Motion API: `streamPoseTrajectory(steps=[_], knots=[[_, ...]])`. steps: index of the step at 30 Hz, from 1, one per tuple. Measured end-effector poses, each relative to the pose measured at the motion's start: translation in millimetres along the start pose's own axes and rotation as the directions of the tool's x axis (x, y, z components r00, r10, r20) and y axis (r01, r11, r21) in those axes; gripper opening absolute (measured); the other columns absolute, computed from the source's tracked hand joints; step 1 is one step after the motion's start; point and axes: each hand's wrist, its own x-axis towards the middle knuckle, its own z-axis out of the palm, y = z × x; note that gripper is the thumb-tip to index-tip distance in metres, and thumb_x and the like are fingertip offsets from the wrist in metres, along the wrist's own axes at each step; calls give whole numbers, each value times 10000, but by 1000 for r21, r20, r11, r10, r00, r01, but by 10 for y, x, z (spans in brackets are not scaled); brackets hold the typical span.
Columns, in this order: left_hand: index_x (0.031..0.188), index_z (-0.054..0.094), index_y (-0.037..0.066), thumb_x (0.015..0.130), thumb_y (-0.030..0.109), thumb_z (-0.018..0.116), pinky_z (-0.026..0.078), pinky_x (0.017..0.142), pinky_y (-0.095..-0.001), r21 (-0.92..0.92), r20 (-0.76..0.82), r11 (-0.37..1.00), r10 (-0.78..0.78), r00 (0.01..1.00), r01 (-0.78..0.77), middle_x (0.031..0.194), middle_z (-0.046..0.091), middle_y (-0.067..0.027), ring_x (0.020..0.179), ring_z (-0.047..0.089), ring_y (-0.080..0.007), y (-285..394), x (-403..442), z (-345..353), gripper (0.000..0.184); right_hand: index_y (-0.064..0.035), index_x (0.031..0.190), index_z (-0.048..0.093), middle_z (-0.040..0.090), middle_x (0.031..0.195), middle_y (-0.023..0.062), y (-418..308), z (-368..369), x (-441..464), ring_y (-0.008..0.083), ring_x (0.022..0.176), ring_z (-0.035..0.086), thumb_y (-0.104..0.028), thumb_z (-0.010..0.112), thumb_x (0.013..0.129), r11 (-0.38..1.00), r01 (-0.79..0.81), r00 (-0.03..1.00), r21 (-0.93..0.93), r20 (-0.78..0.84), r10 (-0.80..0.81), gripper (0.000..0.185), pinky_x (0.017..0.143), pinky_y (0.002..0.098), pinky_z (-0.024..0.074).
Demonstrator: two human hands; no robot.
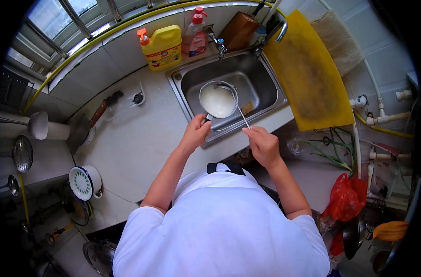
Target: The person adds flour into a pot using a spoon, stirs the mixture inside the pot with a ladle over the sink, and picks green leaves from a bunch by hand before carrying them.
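Observation:
Over the sink [261, 95], a small saucepan [218, 101] holds a cloudy white liquid. My left hand [195, 133] is closed around its dark-ended handle. My right hand [263, 144] grips the thin metal handle of a ladle [239, 108]. The ladle's head is at the pan's upper right rim, partly in the liquid, so its full shape is hidden. A brownish flat piece [247, 108], perhaps a scouring pad, lies in the sink just right of the pan.
Behind the sink are a yellow jug [162, 48], a pink pump bottle [195, 37], a faucet [278, 34] and a knife block [238, 30]. A cleaver [83, 124] lies left, near a white enamel pot [85, 183]. A yellow board [312, 78] leans right.

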Motion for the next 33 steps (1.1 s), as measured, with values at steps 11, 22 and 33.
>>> streamPoseTrajectory(steps=[11, 22, 33], knots=[[1051, 484, -9, 864, 161, 504, 292, 388, -216, 32, 44, 999, -29, 999, 28, 597, 456, 17, 456, 376, -51, -31, -11, -35, 254, 28, 1003, 609, 646, 851, 122, 55, -34, -30, 172, 731, 651, -79, 517, 883, 325, -591, 713, 739, 289, 639, 185, 664, 257, 519], [1041, 496, 3, 876, 174, 504, 275, 367, -197, 26, 60, 999, -38, 997, 36, 594, 446, 22, 431, 356, -42, 10, -58, -81, 238, 44, 965, 625, 636, 841, 111, 1, -49, -104, 178, 751, 656, -8, 520, 868, 559, -454, 852, 694, 154, 501, 152, 659, 244, 509], [1037, 500, 3, 885, 182, 500, 268, 361, -189, 27, 71, 999, -21, 997, 19, 574, 433, 32, 421, 342, -33, 21, -70, -109, 235, -43, 954, 658, 611, 833, 131, -46, -230, -72, 205, 703, 617, 98, 580, 710, 929, -144, 988, 342, 95, 118, 292, 608, 253, 478]])
